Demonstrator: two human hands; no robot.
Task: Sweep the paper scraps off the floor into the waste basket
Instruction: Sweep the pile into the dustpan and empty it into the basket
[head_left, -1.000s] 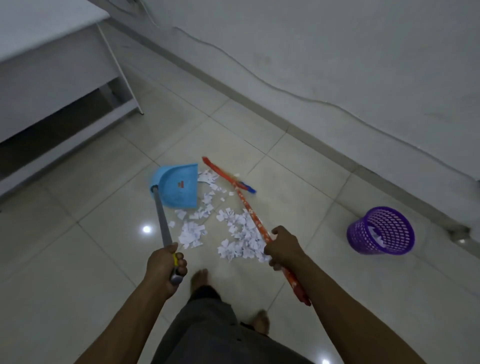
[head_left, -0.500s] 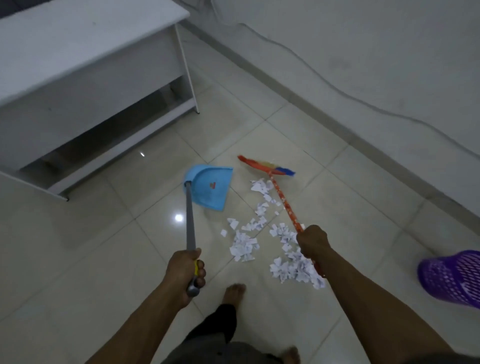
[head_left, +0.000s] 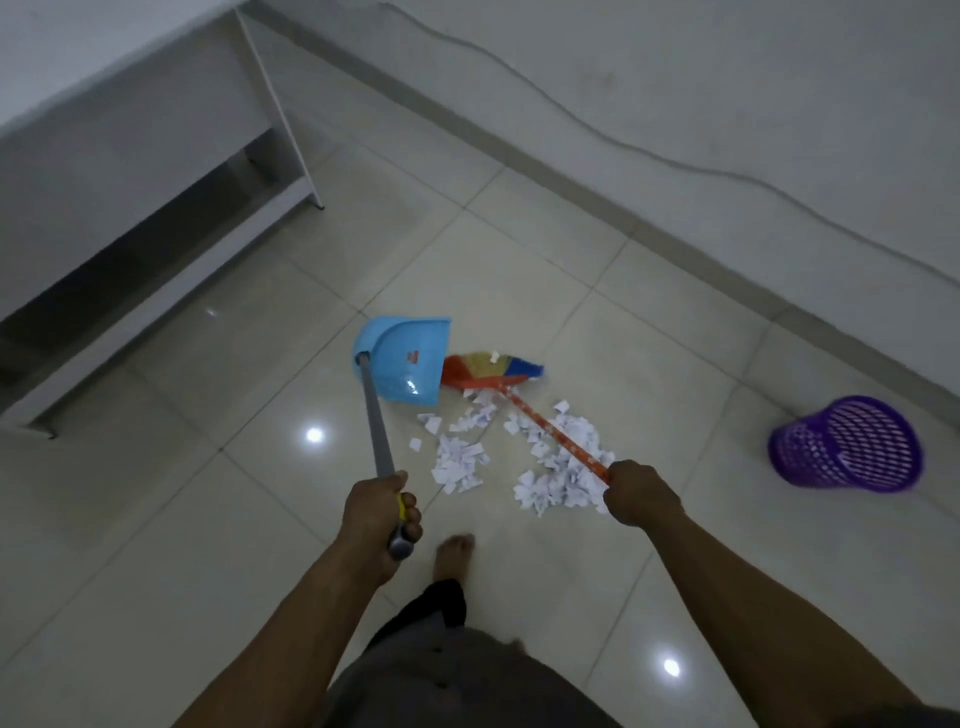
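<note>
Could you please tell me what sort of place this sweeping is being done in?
Probably a plain indoor room, perhaps an office or study. The signs are the glossy tiled floor, a white desk against the bare wall, and a purple waste basket.

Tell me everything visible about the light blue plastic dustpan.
The light blue plastic dustpan has a glossy scoop with a small red label and a long grey handle ending in a yellow grip, held by the left hand. It sits tilted on the tiled floor, its open edge facing the multicoloured broom head, which appears to touch it. No scraps show inside.
</note>
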